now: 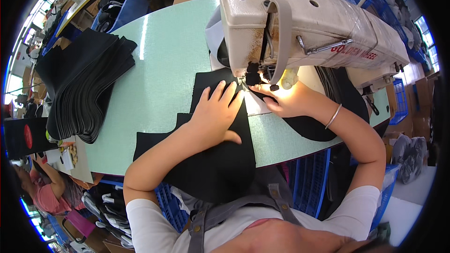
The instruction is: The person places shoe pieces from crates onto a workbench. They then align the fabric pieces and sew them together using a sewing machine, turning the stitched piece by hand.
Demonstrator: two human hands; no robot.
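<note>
A large black fabric piece (pixel 215 173) lies under the needle area of a white sewing machine (pixel 253 23) and hangs over the table's near edge. My left hand (pixel 212 117) rests flat on it, fingers spread and thumb out to the side. Close to the right of the presser foot, my right hand (pixel 287 100) pinches the edge of another black fabric piece (pixel 309 129), which passes beneath my right wrist. The machine's lamp brightly lights these fingertips. Both pieces meet near the needle, whose tip I cannot make out.
A thick stack of black fabric pieces (pixel 84 84) sits on the left of the pale green table (pixel 164 56). More black pieces (pixel 328 82) lie beneath the machine arm. Blue crates (pixel 311 173) stand below the table. Another person (pixel 51 185) works at the far left.
</note>
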